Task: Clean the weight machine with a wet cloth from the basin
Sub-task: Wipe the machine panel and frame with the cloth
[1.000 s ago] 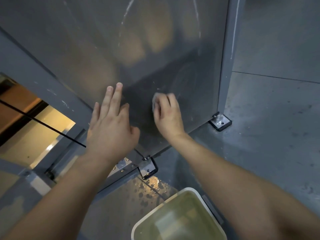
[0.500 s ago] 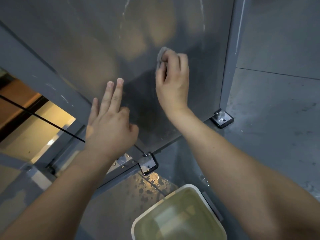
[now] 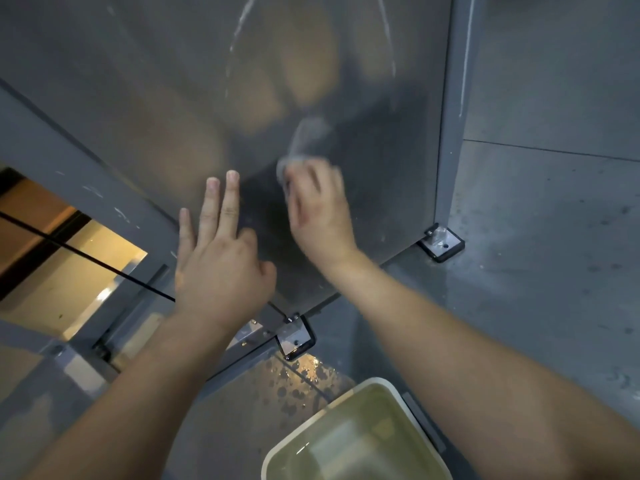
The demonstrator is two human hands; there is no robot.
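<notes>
right hand (image 3: 318, 209) grips cloth (image 3: 285, 168), probably wiping panel (image 3: 173, 98) near bottom edge | left hand (image 3: 218, 268) flat, fingers straight, bracing | basin (image 3: 277, 455) below

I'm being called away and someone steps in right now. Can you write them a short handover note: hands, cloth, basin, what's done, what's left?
Left hand: open, fingers flat against the machine's grey panel.
Right hand: grip on the cloth, pressed to the panel just right of the left hand.
Basin: on the floor below, holding water.
Done: smear marks show on the panel's middle.
Left: probably the rest of the panel and the side post.
</notes>
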